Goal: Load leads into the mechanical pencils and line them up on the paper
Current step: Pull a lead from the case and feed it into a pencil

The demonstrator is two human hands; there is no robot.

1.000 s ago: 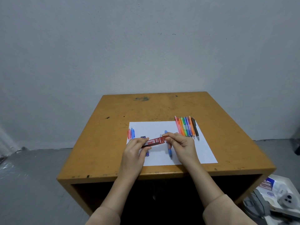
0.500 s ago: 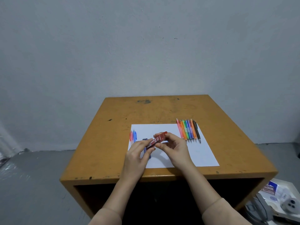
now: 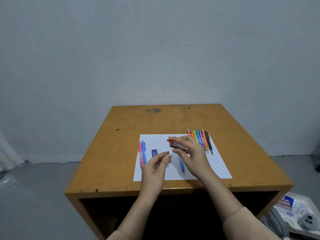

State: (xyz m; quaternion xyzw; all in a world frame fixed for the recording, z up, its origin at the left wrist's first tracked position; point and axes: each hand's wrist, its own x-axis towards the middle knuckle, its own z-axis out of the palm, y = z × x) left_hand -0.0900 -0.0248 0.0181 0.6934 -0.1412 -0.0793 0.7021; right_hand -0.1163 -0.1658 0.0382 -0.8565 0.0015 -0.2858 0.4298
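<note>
A white sheet of paper (image 3: 214,163) lies on the wooden table (image 3: 173,122). My right hand (image 3: 192,153) holds a red lead case (image 3: 174,144) tilted above the paper. Just below and left of it, my left hand (image 3: 155,168) hovers with thumb and forefinger nearly pinched; I cannot tell whether a lead is between them. A blue pencil (image 3: 181,166) lies on the paper under my right hand. A red pencil (image 3: 140,151) and a blue pencil (image 3: 144,153) lie side by side at the paper's left edge. Several coloured pencils (image 3: 200,139) are bunched at the top right. A blue lead case (image 3: 154,153) lies near the left pair.
The table stands against a grey wall, with grey floor on the left. At the lower right, on the floor, sits a white tray (image 3: 303,201) with small boxes and a round grey object.
My left hand has let go of the red lead case and dropped slightly. My right hand has lifted the case and tipped it over the paper.
</note>
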